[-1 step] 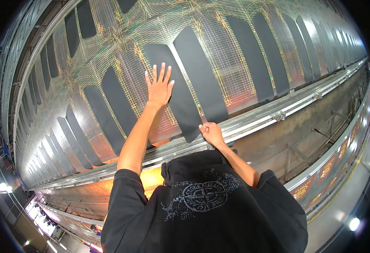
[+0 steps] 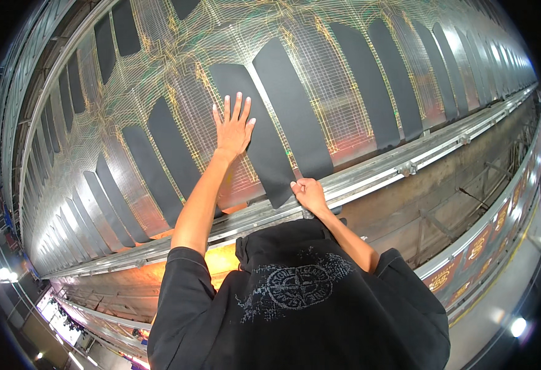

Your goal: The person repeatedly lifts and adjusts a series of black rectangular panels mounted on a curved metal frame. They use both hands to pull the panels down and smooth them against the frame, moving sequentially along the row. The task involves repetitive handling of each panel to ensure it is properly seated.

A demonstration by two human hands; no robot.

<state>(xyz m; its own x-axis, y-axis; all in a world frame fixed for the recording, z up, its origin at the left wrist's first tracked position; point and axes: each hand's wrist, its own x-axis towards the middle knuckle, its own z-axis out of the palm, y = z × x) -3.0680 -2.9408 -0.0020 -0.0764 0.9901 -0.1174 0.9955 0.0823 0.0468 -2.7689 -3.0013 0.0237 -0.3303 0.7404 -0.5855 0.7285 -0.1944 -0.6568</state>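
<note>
A long dark grey fabric panel (image 2: 263, 142) lies on a metal table (image 2: 357, 150) marked with yellow and green grid lines. Across its left edge my left hand (image 2: 233, 132) rests flat, fingers spread, partly on the printed grid. At the panel's lower end, my right hand (image 2: 311, 195) is closed in a pinch on its corner, which hangs over the table's near edge. What the curled fingers hide cannot be seen. Just right of this panel lies a second dark fabric panel (image 2: 295, 117), with a narrow bright strip between them.
Several more dark panels lie in rows along the table to both sides, such as one panel (image 2: 369, 92) to the right. A metal rail (image 2: 400, 174) with small fittings follows the near edge. Below it runs a frame, with orange light at the left.
</note>
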